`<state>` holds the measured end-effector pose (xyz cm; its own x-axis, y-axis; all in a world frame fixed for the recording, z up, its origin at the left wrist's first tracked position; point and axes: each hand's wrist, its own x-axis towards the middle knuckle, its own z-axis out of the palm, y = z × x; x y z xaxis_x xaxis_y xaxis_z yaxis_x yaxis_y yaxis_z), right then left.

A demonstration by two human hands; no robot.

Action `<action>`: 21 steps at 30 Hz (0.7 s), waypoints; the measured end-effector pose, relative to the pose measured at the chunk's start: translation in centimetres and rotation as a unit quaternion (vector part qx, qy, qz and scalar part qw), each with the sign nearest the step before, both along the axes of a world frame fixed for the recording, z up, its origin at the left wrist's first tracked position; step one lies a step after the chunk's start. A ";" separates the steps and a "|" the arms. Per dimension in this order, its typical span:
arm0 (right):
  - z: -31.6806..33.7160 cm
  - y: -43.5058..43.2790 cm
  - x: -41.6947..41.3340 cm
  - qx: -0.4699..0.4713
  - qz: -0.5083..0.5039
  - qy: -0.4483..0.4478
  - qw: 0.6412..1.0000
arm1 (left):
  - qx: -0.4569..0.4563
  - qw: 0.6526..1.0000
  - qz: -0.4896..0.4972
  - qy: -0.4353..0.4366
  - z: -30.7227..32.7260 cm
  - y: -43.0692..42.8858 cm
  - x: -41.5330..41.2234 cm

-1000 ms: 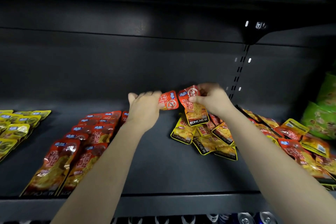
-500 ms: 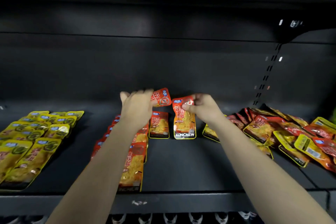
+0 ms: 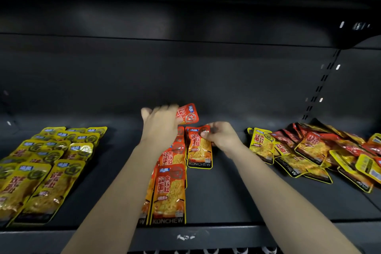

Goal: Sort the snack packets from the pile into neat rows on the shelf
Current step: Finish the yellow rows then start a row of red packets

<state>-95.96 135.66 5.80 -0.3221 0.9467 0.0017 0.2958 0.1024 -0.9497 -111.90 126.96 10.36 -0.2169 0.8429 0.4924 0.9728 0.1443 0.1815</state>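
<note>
Light, limp, slick, we judge: our right grip (image 3: 222, 137) pinches the lying packet (image 3: 199, 151) by its sealed top, the best hold; our left grip (image 3: 162, 128) clasps the raised packet (image 3: 188, 114).

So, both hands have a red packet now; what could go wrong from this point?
1. The left hand holds its small red foil packet only by one end, over the back of the red row; it could slip and disturb that row.
2. The right hand pinches the top of the red KONCHEW packet beside that row; it may land crooked.
3. The loose red and yellow pile overlaps; pulling one out could slide others toward the front of the black metal shelf.
</note>
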 end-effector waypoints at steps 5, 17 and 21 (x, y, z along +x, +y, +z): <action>-1.2 0.6 -0.4 0.033 -0.018 -0.024 0.999 | -0.001 1.000 -0.008 -0.017 -0.8 0.2 -0.2; -1.9 1.0 -0.9 0.030 -0.029 -0.070 0.997 | 0.008 1.000 -0.002 -0.017 -0.6 0.5 0.1; -1.9 0.8 -0.4 0.036 -0.023 -0.045 0.998 | 0.007 1.000 0.005 -0.012 -0.2 0.3 0.3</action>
